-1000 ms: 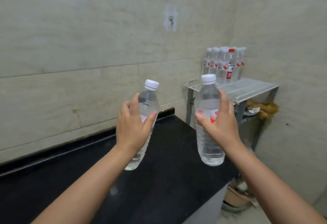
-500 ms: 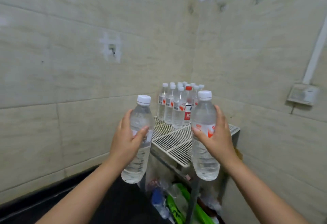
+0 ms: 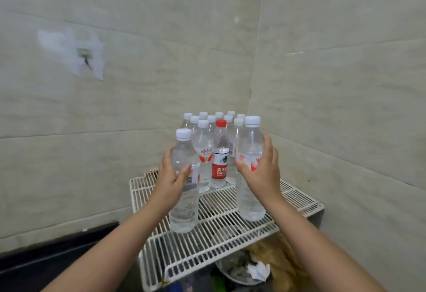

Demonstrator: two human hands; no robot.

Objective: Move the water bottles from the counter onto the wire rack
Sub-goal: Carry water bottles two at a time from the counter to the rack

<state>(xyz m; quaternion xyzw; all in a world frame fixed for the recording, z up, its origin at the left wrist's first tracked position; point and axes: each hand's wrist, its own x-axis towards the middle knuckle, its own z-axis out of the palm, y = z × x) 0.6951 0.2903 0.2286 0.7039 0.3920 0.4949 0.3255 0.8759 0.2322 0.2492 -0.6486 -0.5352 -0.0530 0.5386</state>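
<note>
My left hand (image 3: 169, 179) grips a clear white-capped water bottle (image 3: 184, 208) around its middle. My right hand (image 3: 261, 174) grips a second clear bottle (image 3: 250, 201) with an orange-red label. Both bottles are upright, their bases at or just over the white wire rack (image 3: 221, 229) near its front half. Behind them, at the rack's back corner, stand several more water bottles (image 3: 208, 144), one with a red cap and red label (image 3: 220, 167).
Tiled walls meet in a corner right behind the rack. The black counter (image 3: 46, 268) lies at lower left. Under the rack sit a bowl, crumpled paper (image 3: 259, 271) and other clutter.
The view turned from the counter to the rack. Both hands carried their bottles forward and down, from in front of the rack to over its wire surface.
</note>
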